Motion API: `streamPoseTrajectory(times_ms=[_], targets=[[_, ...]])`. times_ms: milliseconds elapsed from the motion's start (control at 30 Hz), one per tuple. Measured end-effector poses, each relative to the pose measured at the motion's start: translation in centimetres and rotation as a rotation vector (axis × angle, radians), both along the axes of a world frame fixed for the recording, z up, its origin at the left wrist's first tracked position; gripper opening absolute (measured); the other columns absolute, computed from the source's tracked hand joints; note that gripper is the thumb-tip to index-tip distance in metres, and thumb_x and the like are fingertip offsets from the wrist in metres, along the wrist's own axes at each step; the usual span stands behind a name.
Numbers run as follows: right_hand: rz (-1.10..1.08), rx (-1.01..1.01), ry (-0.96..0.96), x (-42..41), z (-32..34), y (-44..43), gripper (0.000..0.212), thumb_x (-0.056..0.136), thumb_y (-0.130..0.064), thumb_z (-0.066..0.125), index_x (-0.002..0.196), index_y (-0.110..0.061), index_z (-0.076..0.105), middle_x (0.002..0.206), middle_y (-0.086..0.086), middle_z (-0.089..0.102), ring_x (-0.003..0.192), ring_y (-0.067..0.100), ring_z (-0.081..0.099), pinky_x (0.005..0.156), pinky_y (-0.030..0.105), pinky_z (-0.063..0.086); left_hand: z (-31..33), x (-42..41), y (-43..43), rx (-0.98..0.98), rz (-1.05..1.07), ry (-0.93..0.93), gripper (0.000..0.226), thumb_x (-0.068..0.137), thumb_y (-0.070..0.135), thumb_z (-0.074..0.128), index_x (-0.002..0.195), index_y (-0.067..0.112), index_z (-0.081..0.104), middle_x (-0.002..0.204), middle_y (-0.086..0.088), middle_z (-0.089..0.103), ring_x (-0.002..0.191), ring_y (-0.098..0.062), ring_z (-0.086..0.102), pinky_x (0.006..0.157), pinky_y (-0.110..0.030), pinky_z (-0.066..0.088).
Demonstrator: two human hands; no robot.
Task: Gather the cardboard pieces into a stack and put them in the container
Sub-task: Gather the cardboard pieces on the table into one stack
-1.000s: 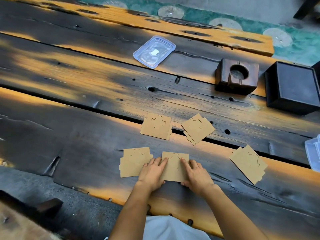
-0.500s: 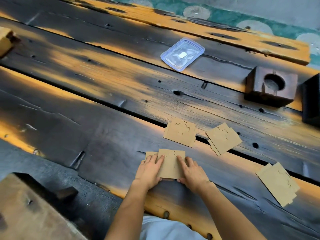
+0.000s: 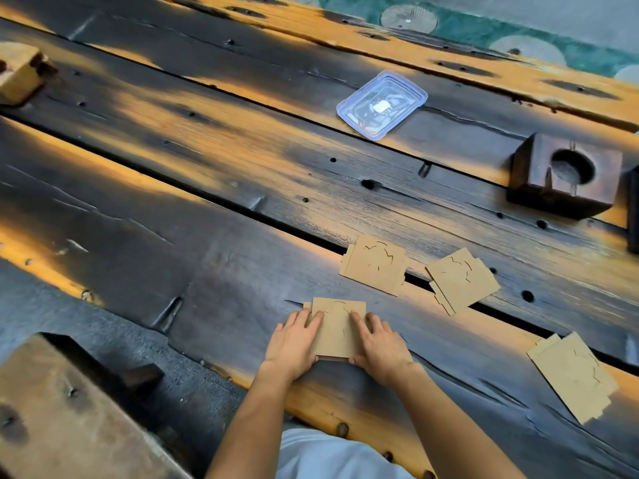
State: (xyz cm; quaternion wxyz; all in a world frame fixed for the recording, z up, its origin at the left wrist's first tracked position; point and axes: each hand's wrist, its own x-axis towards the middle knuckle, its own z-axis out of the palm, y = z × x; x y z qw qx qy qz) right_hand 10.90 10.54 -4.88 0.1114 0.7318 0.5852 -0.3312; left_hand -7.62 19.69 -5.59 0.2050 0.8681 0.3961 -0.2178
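One stack [image 3: 338, 331] begun, left hand [image 3: 294, 340] and right hand [image 3: 380, 344] flat on it; three piles [image 3: 375, 264] loose, none boxed.

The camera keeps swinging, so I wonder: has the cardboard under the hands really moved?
Yes. That cardboard slid left onto its neighbour; it now lies down-left of the pile just beyond it, not down-right as before.
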Motion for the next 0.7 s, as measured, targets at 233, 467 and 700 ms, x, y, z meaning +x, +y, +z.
streamPoseTrajectory(times_ms=[233, 467, 700], targets=[[-0.005, 0.003, 0.008, -1.3, -0.5, 0.2, 0.096, 0.094, -0.048, 0.064, 0.160, -0.019, 0.001, 0.155, 0.016, 0.022, 0.136, 0.037, 0.036, 0.110, 0.047, 0.038, -0.1, -0.8, -0.2, 0.017, 0.012, 0.026, 0.094, 0.089, 0.037, 0.073, 0.161, 0.025, 0.013, 0.161, -0.005, 0.025, 0.146, -0.027, 0.029, 0.111, -0.042, 0.038], [-0.028, 0.005, 0.016, -2.2, -1.5, 0.3, 0.095, 0.090, -0.038, 0.071, 0.158, -0.016, 0.008, 0.153, 0.016, 0.023, 0.135, 0.035, 0.033, 0.107, 0.045, 0.044, -0.4, -0.9, -0.5, 0.017, 0.057, 0.039, 0.069, 0.087, 0.027, 0.076, 0.141, 0.015, 0.035, 0.153, -0.005, 0.033, 0.132, -0.029, 0.042, 0.103, -0.041, 0.043], [-0.069, 0.038, 0.015, -2.5, -2.0, 0.2, 0.075, 0.085, -0.006, 0.066, 0.146, -0.018, 0.024, 0.147, 0.013, 0.026, 0.128, 0.033, 0.032, 0.092, 0.041, 0.050, -1.3, -1.3, -0.3, -0.052, 0.083, -0.012, 0.065, 0.084, 0.029, 0.079, 0.134, 0.015, 0.040, 0.156, -0.006, 0.022, 0.133, -0.028, 0.036, 0.097, -0.041, 0.051]])
